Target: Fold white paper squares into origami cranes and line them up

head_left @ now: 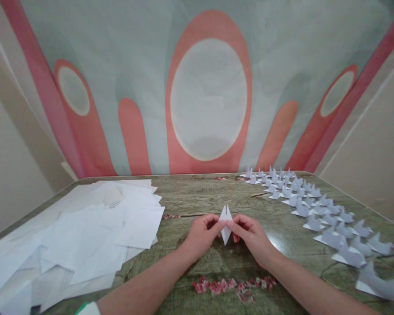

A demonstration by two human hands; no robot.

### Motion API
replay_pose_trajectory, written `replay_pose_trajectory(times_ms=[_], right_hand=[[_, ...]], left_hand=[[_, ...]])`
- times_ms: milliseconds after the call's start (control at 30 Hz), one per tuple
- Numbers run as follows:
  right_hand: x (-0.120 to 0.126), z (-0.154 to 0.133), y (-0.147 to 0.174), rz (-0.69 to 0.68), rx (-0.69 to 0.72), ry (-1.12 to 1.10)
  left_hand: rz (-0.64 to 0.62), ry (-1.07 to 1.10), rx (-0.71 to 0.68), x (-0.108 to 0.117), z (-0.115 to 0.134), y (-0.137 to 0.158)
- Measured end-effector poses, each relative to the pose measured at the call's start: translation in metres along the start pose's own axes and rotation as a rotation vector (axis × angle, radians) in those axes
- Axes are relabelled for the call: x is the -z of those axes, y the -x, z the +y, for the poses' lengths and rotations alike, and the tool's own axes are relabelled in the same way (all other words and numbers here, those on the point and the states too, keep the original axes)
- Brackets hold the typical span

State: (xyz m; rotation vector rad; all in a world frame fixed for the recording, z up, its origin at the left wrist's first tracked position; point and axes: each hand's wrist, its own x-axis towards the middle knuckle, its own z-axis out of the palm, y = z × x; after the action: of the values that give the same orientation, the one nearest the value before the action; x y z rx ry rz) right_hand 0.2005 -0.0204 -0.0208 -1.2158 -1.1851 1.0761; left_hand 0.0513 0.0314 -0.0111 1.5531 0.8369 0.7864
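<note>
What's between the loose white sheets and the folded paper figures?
In the head view: left hand and right hand, both holding a folded paper, over wood-grain tabletop.

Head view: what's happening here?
A person's left hand and right hand jointly pinch a small folded white paper between thumbs and fingers. On the wood-patterned table, loose white paper sheets lie piled at left, and many white origami birds stand in rows at right.

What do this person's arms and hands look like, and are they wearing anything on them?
Both the left hand and the right hand are gloveless, with bare forearms and no watch or bracelet visible. By the left forearm, what seems a white sleeve edge with some green shows.
</note>
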Motion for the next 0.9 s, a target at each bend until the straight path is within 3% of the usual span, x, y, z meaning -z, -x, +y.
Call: replay_pose_trajectory(times_ms=[233,467,700,900], right_hand=[[0.0000,0.0013,0.0028,-0.019,-0.005,-0.095],[-0.0027,0.0048,0.0025,0.012,0.015,-0.002],[-0.0047,0.0051,0.0007,0.029,0.001,-0.041],[-0.0010,0.0053,-0.0015,0.026,-0.005,-0.123]], left_hand=[[0.040,0.036,-0.001,-0.0051,-0.0003,0.0060],[0.035,0.048,-0.008,-0.0032,0.0012,0.0054],[-0.057,-0.034,-0.031,-0.0003,-0.0021,0.0046],[-0.102,0.060,0.020,0.0007,-0.0008,0.0028]])
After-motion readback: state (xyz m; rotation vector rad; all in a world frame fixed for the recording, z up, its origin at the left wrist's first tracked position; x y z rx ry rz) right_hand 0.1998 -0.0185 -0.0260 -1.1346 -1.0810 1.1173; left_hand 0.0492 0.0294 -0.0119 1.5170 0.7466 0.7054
